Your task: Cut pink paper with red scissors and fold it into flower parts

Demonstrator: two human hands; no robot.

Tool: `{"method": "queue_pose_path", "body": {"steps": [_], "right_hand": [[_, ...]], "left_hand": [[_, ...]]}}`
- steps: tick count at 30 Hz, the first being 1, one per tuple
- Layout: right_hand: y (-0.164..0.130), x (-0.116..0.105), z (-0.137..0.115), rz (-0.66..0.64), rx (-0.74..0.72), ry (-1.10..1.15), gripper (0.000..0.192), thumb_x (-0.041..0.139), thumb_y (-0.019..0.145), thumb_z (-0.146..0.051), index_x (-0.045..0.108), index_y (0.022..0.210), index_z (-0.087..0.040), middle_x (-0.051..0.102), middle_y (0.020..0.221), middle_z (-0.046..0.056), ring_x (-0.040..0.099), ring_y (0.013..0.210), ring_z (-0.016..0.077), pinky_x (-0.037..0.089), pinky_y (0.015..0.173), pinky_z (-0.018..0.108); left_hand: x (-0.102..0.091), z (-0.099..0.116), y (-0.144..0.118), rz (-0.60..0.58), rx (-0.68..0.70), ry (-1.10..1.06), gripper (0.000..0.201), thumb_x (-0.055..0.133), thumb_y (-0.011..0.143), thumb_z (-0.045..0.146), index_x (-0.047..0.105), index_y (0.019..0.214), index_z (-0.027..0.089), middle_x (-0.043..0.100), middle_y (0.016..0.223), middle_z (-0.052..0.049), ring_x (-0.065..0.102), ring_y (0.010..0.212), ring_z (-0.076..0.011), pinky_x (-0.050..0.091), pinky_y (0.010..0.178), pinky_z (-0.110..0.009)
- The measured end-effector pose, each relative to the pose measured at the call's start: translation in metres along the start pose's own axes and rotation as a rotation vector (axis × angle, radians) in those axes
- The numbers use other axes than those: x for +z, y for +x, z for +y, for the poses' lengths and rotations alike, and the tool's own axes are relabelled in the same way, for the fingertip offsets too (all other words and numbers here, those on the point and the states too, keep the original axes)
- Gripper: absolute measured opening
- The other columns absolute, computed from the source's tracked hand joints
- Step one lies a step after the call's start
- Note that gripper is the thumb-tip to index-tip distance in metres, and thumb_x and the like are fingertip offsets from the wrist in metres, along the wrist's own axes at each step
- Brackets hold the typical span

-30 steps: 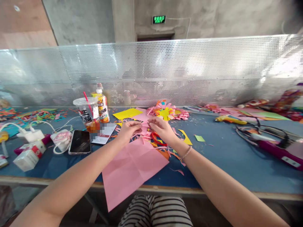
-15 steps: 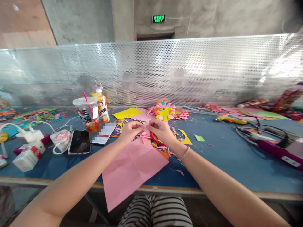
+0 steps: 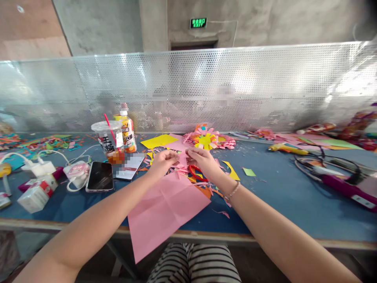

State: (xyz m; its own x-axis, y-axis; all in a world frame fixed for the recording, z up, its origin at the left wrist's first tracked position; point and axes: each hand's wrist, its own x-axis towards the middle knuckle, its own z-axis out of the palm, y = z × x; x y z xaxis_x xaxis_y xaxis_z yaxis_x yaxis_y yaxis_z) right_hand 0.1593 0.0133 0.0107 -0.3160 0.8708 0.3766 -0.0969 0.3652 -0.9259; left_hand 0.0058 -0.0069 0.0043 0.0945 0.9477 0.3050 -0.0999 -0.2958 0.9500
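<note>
Over the middle of the table, my left hand is closed in a pinch at a piece of fringed pink paper. Just to its right, my right hand also has thumb and fingers pressed together; whatever is between them is too small to make out. A narrow gap separates the fingertips. Below both hands lies a large creased pink sheet, one corner hanging past the table's front edge. Paper scraps and a red ring are under my right hand. Behind the hands rests a paper flower with a yellow centre.
A drink cup, an orange bottle and two phones, one black-screened phone, stand or lie left. Chargers and cables are farther left. At right are a yellow glue gun and a purple power strip. A perforated metal screen borders the back.
My hands have drawn slightly apart, the right one moving a little to the right. The pink paper that spanned both sets of fingertips shows less clearly between them.
</note>
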Motion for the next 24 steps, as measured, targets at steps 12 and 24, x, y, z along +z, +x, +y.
{"method": "queue_pose_path", "body": {"steps": [12,24], "right_hand": [[-0.003,-0.002,-0.004,-0.009,-0.183,-0.437,0.012,0.051,0.070,-0.023,0.060,0.073,-0.015,0.057,0.061,0.000,0.051,0.052,0.0097,0.043,0.049,0.023],[-0.011,-0.006,-0.011,-0.131,-0.742,-0.795,0.018,0.051,0.075,-0.019,0.058,0.092,-0.021,0.050,0.100,0.009,0.049,0.095,0.0183,0.045,0.081,0.035]], "left_hand": [[0.003,0.003,-0.005,-0.141,0.032,0.164,0.022,0.058,0.067,0.036,0.056,0.061,0.014,0.056,0.054,-0.001,0.057,0.054,-0.0120,0.043,0.053,-0.022],[-0.002,-0.005,0.002,0.002,-0.023,-0.102,0.019,0.060,0.066,0.032,0.054,0.069,0.015,0.059,0.061,-0.001,0.057,0.058,-0.0104,0.046,0.060,-0.023]]}}
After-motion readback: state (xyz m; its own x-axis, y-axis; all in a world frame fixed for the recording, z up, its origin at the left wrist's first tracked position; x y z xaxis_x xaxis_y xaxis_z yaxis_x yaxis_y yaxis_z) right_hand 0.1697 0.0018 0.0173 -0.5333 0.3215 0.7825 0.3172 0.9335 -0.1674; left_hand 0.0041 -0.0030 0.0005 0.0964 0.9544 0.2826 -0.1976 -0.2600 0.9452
